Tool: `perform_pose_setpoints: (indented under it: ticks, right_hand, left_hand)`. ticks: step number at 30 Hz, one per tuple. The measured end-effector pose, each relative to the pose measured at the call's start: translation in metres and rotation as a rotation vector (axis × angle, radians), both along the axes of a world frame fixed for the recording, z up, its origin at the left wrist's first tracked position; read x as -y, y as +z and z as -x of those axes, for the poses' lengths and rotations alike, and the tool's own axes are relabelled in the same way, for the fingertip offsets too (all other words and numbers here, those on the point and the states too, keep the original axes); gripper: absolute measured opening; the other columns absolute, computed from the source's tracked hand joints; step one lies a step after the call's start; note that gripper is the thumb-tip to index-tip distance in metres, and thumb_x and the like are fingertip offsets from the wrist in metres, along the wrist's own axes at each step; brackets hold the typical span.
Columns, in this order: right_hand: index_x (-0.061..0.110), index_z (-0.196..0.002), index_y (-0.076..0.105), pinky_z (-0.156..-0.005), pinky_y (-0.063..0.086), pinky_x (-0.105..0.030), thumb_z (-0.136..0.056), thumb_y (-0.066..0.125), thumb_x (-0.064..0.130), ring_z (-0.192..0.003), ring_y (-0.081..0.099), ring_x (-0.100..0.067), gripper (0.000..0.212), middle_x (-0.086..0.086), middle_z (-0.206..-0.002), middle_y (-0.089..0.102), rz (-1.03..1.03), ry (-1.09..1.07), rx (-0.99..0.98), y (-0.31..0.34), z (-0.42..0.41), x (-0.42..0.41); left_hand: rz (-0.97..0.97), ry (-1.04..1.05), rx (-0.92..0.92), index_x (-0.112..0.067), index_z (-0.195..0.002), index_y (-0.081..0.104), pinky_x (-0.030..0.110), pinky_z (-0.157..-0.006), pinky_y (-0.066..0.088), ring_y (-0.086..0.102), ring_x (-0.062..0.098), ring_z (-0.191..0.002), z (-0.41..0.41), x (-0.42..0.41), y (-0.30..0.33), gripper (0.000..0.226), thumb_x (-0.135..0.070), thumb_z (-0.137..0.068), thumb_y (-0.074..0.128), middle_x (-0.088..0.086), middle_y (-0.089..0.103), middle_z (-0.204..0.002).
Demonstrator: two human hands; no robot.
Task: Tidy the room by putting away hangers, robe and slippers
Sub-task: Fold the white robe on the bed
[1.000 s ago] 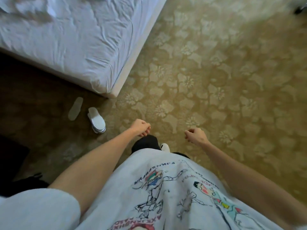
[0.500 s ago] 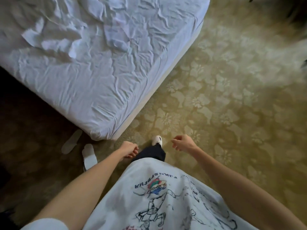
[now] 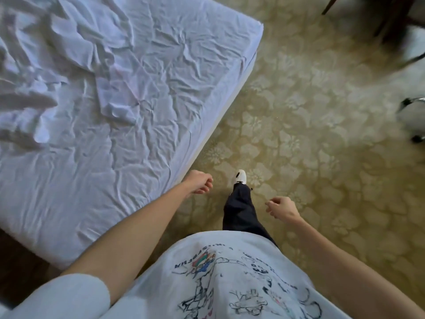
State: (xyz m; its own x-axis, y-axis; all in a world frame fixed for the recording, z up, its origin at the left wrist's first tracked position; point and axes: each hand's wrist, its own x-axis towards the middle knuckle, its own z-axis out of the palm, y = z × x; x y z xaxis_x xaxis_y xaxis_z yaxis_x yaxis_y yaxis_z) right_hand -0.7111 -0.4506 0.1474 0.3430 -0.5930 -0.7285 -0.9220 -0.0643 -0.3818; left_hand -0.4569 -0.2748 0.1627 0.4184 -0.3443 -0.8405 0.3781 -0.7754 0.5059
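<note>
My left hand (image 3: pixel 199 183) hangs in front of me with loosely curled fingers and holds nothing, just off the near corner of the bed (image 3: pixel 142 134). My right hand (image 3: pixel 282 207) is lower and to the right, fingers also loosely curled and empty. White crumpled cloth (image 3: pixel 76 54) lies bunched on the bed's wrinkled sheet; whether it is the robe I cannot tell. No hangers or slippers are in view. My leg in dark trousers and a white shoe (image 3: pixel 240 176) steps forward between my hands.
Patterned olive carpet (image 3: pixel 322 146) stretches ahead and to the right. Dark chair legs (image 3: pixel 391 21) stand at the top right. A wheeled metal base (image 3: pixel 414 116) shows at the right edge. The bed's side runs diagonally on my left.
I have walked forward past the bed corner. The two white slippers on the floor at the left have dropped out of view. Both hands stayed empty and swung slightly.
</note>
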Motion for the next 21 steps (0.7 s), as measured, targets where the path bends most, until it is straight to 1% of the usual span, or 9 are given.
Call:
perform_pose_setpoints:
  ticks: [5,8,10,12,14,15,18,19,21]
  right_hand:
    - [0.012,-0.088,0.072,-0.073,0.059,-0.033,-0.099,0.058,0.019,-0.076,0.070,-0.018,0.018,-0.003,-0.081,0.075,-0.013,-0.021,0.009,0.000,-0.059,0.124]
    - [0.013,-0.091,0.072,-0.063,0.055,-0.025,-0.099,0.058,0.021,-0.071,0.068,-0.014,0.018,-0.001,-0.079,0.074,-0.011,0.038,0.023,0.011,-0.108,0.192]
    - [0.010,-0.094,0.074,-0.062,0.055,-0.025,-0.099,0.058,0.023,-0.072,0.068,-0.014,0.021,-0.001,-0.081,0.074,-0.014,0.106,0.033,0.015,-0.152,0.236]
    - [0.008,-0.096,0.074,-0.064,0.056,-0.029,-0.099,0.058,0.023,-0.072,0.067,-0.015,0.022,-0.001,-0.082,0.074,-0.015,0.176,0.050,0.014,-0.203,0.275]
    - [0.009,-0.098,0.073,-0.061,0.054,-0.025,-0.099,0.059,0.024,-0.070,0.066,-0.012,0.021,-0.001,-0.083,0.073,-0.024,0.242,0.077,0.018,-0.249,0.297]
    - [0.009,-0.098,0.073,-0.064,0.055,-0.024,-0.099,0.059,0.024,-0.071,0.066,-0.012,0.021,-0.002,-0.084,0.074,-0.034,0.284,0.090,0.018,-0.278,0.308]
    - [0.015,-0.094,0.072,-0.077,0.058,-0.032,-0.098,0.059,0.025,-0.077,0.069,-0.015,0.017,-0.002,-0.087,0.074,-0.069,0.433,0.116,0.021,-0.368,0.332]
    - [0.017,-0.091,0.072,-0.078,0.058,-0.034,-0.097,0.059,0.024,-0.078,0.069,-0.017,0.016,-0.002,-0.086,0.075,-0.079,0.483,0.125,0.021,-0.398,0.340]
    - [0.015,-0.088,0.073,-0.077,0.058,-0.035,-0.094,0.059,0.021,-0.078,0.069,-0.019,0.017,-0.004,-0.085,0.075,-0.087,0.574,0.135,0.018,-0.455,0.355]
  left_hand:
    - [-0.014,0.015,0.013,-0.003,-0.094,0.072,0.022,-0.052,0.046,0.059,0.014,-0.057,-0.068,0.122,0.002,0.019,-0.015,-0.095,0.058,0.008,0.071,-0.079]
    - [-0.063,0.039,0.024,-0.003,-0.092,0.072,0.022,-0.051,0.046,0.059,0.014,-0.055,-0.108,0.172,0.008,0.018,-0.015,-0.094,0.059,0.008,0.071,-0.077]
    - [-0.074,0.082,0.029,-0.003,-0.088,0.072,0.023,-0.050,0.046,0.058,0.015,-0.054,-0.138,0.200,0.009,0.016,-0.014,-0.091,0.060,0.008,0.070,-0.074]
    - [-0.074,0.158,0.047,-0.004,-0.084,0.070,0.023,-0.049,0.044,0.056,0.015,-0.051,-0.168,0.218,0.009,0.015,-0.013,-0.091,0.060,0.009,0.068,-0.074]
    - [-0.085,0.206,0.057,-0.005,-0.085,0.069,0.023,-0.051,0.045,0.055,0.015,-0.052,-0.187,0.225,0.010,0.014,-0.014,-0.090,0.060,0.008,0.068,-0.074]
    - [-0.094,0.239,0.051,-0.005,-0.086,0.069,0.024,-0.052,0.046,0.056,0.015,-0.052,-0.201,0.227,0.007,0.013,-0.015,-0.090,0.061,0.008,0.068,-0.074]
    - [-0.131,0.371,0.022,-0.005,-0.090,0.068,0.024,-0.052,0.048,0.057,0.017,-0.054,-0.239,0.231,-0.005,0.014,-0.017,-0.091,0.061,0.010,0.069,-0.076]
    - [-0.146,0.410,0.016,-0.005,-0.091,0.068,0.024,-0.052,0.048,0.057,0.017,-0.055,-0.251,0.233,-0.012,0.014,-0.017,-0.092,0.061,0.010,0.069,-0.077]
    - [-0.160,0.505,-0.009,-0.004,-0.093,0.068,0.024,-0.052,0.047,0.057,0.018,-0.055,-0.277,0.241,-0.023,0.015,-0.017,-0.093,0.059,0.010,0.069,-0.077]
